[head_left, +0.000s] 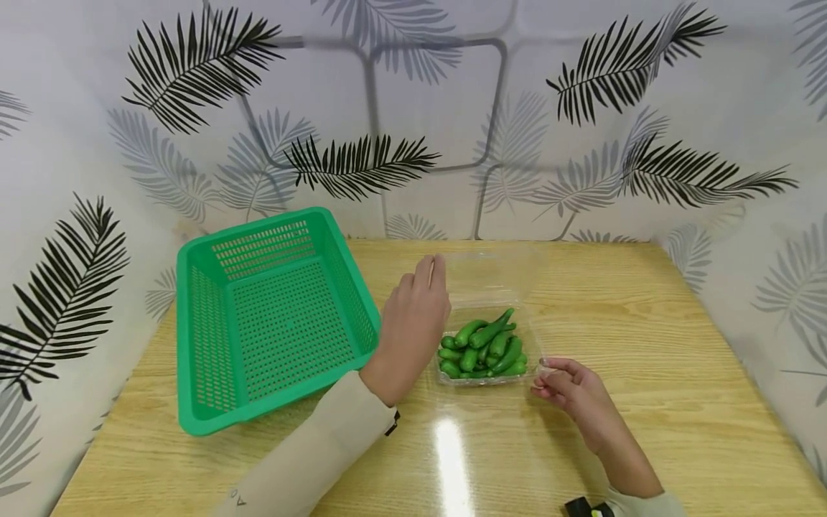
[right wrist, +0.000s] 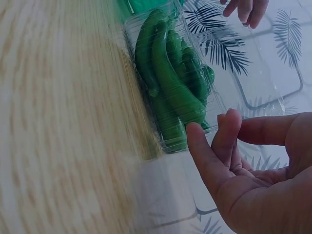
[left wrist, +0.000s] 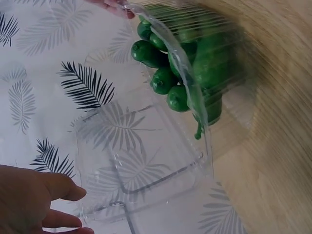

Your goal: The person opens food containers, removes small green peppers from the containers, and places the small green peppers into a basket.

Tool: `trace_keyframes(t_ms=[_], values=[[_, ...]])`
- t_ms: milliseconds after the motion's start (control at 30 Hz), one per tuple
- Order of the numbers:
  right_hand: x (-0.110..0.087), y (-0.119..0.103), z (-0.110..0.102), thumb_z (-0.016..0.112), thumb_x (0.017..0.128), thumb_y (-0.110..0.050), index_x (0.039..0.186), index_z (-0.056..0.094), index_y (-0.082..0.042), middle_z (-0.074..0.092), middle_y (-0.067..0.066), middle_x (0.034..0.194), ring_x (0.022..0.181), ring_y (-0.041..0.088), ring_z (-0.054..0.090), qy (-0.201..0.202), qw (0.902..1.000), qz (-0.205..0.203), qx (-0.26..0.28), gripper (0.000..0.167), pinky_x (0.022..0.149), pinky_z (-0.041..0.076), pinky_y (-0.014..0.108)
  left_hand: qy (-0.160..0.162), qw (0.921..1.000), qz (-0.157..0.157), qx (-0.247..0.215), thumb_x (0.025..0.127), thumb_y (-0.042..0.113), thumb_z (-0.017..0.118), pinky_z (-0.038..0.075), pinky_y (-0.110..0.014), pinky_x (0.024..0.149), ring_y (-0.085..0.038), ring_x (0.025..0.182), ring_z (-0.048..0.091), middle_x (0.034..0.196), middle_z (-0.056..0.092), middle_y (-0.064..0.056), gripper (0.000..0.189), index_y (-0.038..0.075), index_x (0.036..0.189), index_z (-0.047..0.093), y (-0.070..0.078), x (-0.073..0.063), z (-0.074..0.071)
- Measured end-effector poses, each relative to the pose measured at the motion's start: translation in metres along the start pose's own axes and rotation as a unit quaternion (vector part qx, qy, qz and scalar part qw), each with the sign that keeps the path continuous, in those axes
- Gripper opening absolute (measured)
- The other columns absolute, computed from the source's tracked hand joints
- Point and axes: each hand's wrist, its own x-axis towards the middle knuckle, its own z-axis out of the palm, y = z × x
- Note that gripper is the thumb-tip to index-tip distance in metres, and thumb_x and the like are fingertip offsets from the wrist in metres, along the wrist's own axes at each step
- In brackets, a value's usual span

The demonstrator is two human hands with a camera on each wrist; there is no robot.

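Pale sleeve foremost; clear box of green peppers

Clock positions read from the box, head view.
- Box, hinged, clear plastic: on the wood-grain counter; peppers heaped within.
- Lid, clear: 12 o'clock, raised back from the box.
- Left grip: 10 o'clock, beside the lid; fingers extended, thumb apart, holding nothing. Contact with the lid cannot be told.
- Right grip: 4 o'clock; thumb and fingertips narrow, pinching the box's near corner.
- Sleeve: 8 o'clock, on the left arm.
- Basket, green, perforated: 9 o'clock, bare inside.
- Backdrop, leaf-printed: 12 o'clock, behind the counter.
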Motion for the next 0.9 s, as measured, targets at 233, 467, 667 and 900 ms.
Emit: trace_keyframes(t_ms=[233, 467, 667, 900], values=[[-0.001, 0.000, 0.000, 0.045, 0.094, -0.002, 0.124, 0.035, 0.017, 0.061, 0.011, 0.092, 0.080, 0.012, 0.059, -0.004, 1.0000, 0.001, 0.002, 0.037, 0.079, 0.051, 0.028, -0.096, 0.9858, -0.067, -0.120, 0.092, 0.023, 0.057, 0.049, -0.023, 0.052, -0.023, 0.080, 0.061, 0.139, 0.037, -0.020, 0.058, -0.004, 0.139, 0.037, 0.007, 0.009, 0.005], [-0.001, 0.000, -0.001, 0.045, 0.094, -0.002, 0.124, 0.035, 0.018, 0.061, 0.012, 0.092, 0.080, 0.011, 0.059, 0.002, 1.0000, -0.005, 0.006, 0.037, 0.079, 0.051, 0.028, -0.212, 0.9265, -0.188, -0.248, 0.094, 0.026, 0.051, 0.048, -0.033, 0.062, -0.030, 0.105, 0.052, 0.153, 0.001, -0.017, 0.071, 0.004, 0.149, 0.011, 0.024, 0.027, 0.018], [0.000, 0.001, -0.002, 0.045, 0.095, -0.003, 0.123, 0.035, 0.017, 0.062, 0.012, 0.092, 0.081, 0.011, 0.060, 0.006, 0.9999, -0.003, 0.010, 0.036, 0.078, 0.051, 0.027, -0.194, 0.9181, -0.226, -0.261, 0.092, 0.027, 0.052, 0.043, -0.051, 0.085, -0.037, 0.123, 0.035, 0.153, 0.003, -0.016, 0.074, 0.005, 0.149, 0.011, 0.035, 0.030, 0.044], [0.000, 0.001, -0.002, 0.045, 0.095, -0.004, 0.125, 0.034, 0.016, 0.062, 0.012, 0.093, 0.083, 0.011, 0.060, -0.001, 0.9999, 0.003, 0.015, 0.037, 0.079, 0.051, 0.027, -0.152, 0.8956, -0.270, -0.319, 0.092, 0.019, 0.048, 0.042, -0.041, 0.089, -0.031, 0.127, 0.030, 0.150, 0.015, -0.010, 0.067, 0.010, 0.149, 0.016, 0.028, 0.023, 0.075]])
